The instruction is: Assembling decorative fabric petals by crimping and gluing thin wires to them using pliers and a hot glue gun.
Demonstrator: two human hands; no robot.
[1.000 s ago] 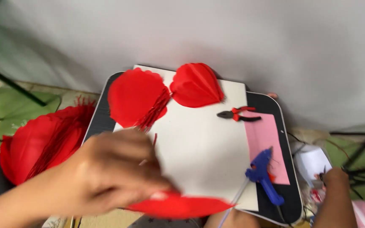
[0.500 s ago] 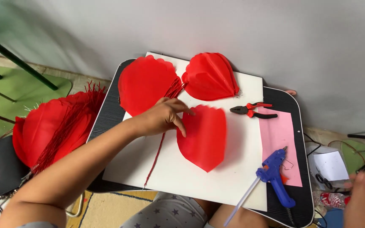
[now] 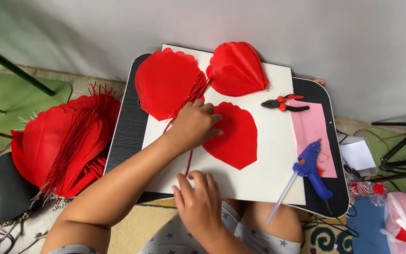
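Right hand has come onto the white board, open; left hand presses red petal.

A home craft corner was shown. A small black lap desk was set over the legs of a person seated on the floor, by a plain wall. A patterned rug was seen beneath. Pliers, a blue glue gun and piled red paper decorations were laid about.

Red paper petal: flat on the white board, scalloped top edge, pointed tip toward me. Thin red stem ran down along its left side, near the board's front edge.
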